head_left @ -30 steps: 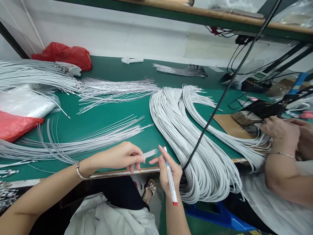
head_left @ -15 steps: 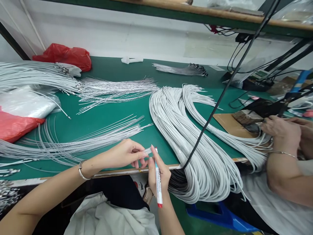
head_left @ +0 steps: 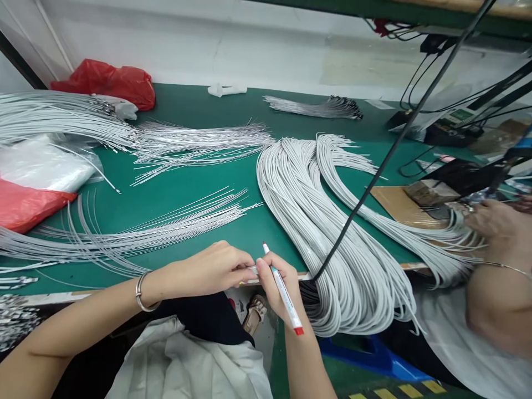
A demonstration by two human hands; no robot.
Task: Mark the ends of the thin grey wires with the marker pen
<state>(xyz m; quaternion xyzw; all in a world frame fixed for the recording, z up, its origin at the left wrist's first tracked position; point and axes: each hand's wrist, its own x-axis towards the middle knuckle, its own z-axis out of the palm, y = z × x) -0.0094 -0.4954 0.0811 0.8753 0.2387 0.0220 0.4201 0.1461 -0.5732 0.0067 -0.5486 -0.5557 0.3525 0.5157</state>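
My left hand point(head_left: 224, 267) is closed at the table's front edge, its fingertips pinching a small clear piece point(head_left: 254, 270). Right beside it, my right hand point(head_left: 280, 280) is closed around a white marker point(head_left: 286, 299) with red ends, which points up and to the left. Thumb and finger of the right hand meet the same small piece. A thick bundle of white cables point(head_left: 324, 233) hangs over the edge to the right of my hands. Behind my left hand lies a spread of thin grey wires point(head_left: 178, 227).
Another person's hand point(head_left: 494, 221) works at the right near a cardboard sheet point(head_left: 384, 202). Red bags point(head_left: 112, 83) and more cable bundles point(head_left: 54, 119) lie at the left. A black cable point(head_left: 374, 180) runs diagonally across the view.
The marker has tilted, its lower end moving right and its tip now free above my fingers. My hands have drawn closer together over the small piece. The view has shifted slightly.
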